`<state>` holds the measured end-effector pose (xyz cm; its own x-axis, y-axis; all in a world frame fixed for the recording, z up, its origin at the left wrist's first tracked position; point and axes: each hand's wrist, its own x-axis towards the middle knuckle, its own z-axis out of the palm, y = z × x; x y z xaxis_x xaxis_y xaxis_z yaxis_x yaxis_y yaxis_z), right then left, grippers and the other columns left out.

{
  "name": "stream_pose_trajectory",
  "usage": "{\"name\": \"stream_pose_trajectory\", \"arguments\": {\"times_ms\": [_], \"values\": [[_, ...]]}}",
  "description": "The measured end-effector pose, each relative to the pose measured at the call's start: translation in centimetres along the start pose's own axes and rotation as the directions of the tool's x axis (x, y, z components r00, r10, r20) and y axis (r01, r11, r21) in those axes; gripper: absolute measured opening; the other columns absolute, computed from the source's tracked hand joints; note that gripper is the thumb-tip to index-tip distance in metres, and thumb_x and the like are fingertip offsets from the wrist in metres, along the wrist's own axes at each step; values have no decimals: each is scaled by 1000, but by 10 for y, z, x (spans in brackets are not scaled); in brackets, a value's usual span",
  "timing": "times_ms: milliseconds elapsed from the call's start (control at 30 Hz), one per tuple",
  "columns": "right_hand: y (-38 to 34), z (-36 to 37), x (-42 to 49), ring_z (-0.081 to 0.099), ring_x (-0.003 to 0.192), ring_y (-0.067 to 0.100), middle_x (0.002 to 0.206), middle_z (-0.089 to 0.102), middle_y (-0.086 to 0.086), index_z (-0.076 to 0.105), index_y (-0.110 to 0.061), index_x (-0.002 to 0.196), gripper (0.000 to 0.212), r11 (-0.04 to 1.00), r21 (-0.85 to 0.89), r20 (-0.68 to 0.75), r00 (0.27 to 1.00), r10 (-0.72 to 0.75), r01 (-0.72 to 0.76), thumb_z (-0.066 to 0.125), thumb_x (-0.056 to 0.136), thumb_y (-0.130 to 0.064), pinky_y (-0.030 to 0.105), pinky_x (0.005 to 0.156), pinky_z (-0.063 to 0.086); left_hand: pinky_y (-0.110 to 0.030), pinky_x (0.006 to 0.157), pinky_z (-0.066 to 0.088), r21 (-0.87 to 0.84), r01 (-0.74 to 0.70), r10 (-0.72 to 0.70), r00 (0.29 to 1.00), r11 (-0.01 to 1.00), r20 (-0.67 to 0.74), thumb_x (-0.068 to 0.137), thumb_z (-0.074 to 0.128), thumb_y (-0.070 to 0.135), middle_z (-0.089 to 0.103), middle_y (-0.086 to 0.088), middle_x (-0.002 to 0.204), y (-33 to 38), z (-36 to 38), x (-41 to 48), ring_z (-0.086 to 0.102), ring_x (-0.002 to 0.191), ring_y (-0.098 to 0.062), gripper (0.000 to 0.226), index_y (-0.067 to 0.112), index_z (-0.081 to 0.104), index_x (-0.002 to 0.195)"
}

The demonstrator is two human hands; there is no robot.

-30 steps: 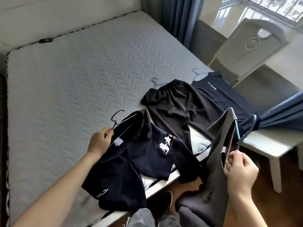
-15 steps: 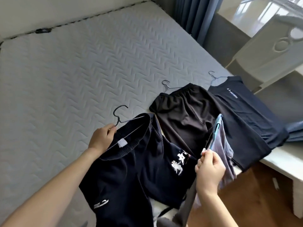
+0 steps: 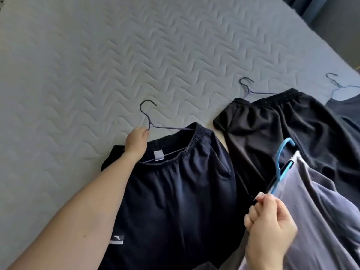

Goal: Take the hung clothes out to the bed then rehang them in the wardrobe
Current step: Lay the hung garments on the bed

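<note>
Navy shorts (image 3: 175,191) on a dark wire hanger (image 3: 149,114) lie flat on the grey quilted mattress (image 3: 97,65). My left hand (image 3: 136,143) grips that hanger at its neck, by the waistband. To the right lie black shorts (image 3: 272,129) on a second wire hanger (image 3: 247,86). My right hand (image 3: 270,227) holds a grey garment (image 3: 321,211) on a light-blue hanger (image 3: 280,158), lifted over the black shorts. A dark top (image 3: 346,108) with its own hanger (image 3: 333,80) shows at the right edge.
The mattress stretches bare to the left and far side. A dark blue curtain (image 3: 300,4) and a grey wall strip sit beyond the bed's top right corner.
The view has dropped closer over the bed. My left hand has laid the navy shorts flat and slid up to the hanger neck. My right hand has carried the grey garment over the black shorts.
</note>
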<state>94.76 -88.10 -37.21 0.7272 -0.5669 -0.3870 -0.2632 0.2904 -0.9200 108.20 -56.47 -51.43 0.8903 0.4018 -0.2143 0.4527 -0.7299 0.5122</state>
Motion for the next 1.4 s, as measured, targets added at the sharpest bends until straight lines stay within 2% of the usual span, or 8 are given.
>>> {"name": "stream_pose_trajectory", "arguments": {"times_ms": [200, 367, 533, 700, 900, 1000, 1167, 1400], "values": [[36, 12, 7, 21, 36, 4, 43, 27, -10, 47, -7, 69, 31, 1000, -18, 20, 999, 25, -24, 41, 99, -8, 16, 37, 16, -41, 72, 44, 239, -58, 77, 994, 969, -73, 97, 38, 8, 59, -14, 106, -16, 30, 7, 53, 101, -33, 28, 4, 66, 97], [10, 15, -3, 20, 37, 5, 43, 26, -9, 45, -9, 66, 31, 999, -35, 37, 999, 13, -11, 41, 96, -5, 18, 38, 16, -44, 85, 47, 226, -66, 49, 996, 972, 79, 99, 34, 23, 58, -15, 114, -1, -1, -4, 56, 106, -36, 35, 5, 63, 104], [-56, -12, -19, 21, 34, 5, 41, 30, -7, 45, -9, 64, 28, 1000, 14, -20, 1000, -7, 7, 44, 91, -5, 14, 37, 16, -34, 83, 40, 13, -89, 89, 994, 996, -57, 98, 36, 21, 61, -11, 117, 48, -84, -78, 56, 108, -30, 31, 8, 60, 113], [-134, -98, -64, 26, 26, 3, 34, 36, -3, 48, -6, 62, 30, 998, -66, 2, 1000, -20, 20, 47, 91, -12, 12, 36, 23, -27, 87, 46, -217, -181, 124, 960, 959, -252, 99, 43, 22, 65, 3, 109, 88, -175, -236, 60, 100, -15, 26, 13, 61, 116], [-224, -253, -119, 38, 25, 0, 35, 48, -4, 49, -14, 68, 32, 990, -138, 83, 996, -16, 28, 37, 97, -19, 14, 29, 34, -29, 84, 51, -256, -94, 60, 988, 962, -141, 96, 42, 32, 63, 10, 103, 103, -201, -487, 61, 91, -7, 28, 20, 62, 113], [-249, -313, -162, 32, 23, 3, 31, 42, -2, 50, -9, 65, 31, 988, -123, 122, 989, -80, 95, 44, 94, -18, 14, 29, 27, -29, 85, 51, -276, 27, -52, 995, 961, -86, 97, 42, 32, 62, 9, 109, 101, -187, -607, 61, 94, -6, 28, 21, 61, 114], [-248, -377, -221, 24, 27, 2, 33, 34, -6, 50, -8, 65, 28, 982, -134, 337, 938, -82, 133, 47, 92, -12, 12, 33, 20, -27, 92, 49, -353, 251, -247, 967, 901, 57, 98, 44, 34, 63, 9, 119, 78, -162, -757, 60, 106, -5, 23, 34, 58, 116], [-232, -381, -293, 25, 30, 1, 38, 33, -11, 48, -10, 63, 29, 976, -185, 602, 799, 21, 114, 46, 92, -10, 12, 34, 18, -6, 76, 43, -540, 389, -515, 852, 747, -99, 97, 48, 29, 63, 14, 111, 26, -175, -893, 59, 102, 0, 22, 31, 61, 115]]}}
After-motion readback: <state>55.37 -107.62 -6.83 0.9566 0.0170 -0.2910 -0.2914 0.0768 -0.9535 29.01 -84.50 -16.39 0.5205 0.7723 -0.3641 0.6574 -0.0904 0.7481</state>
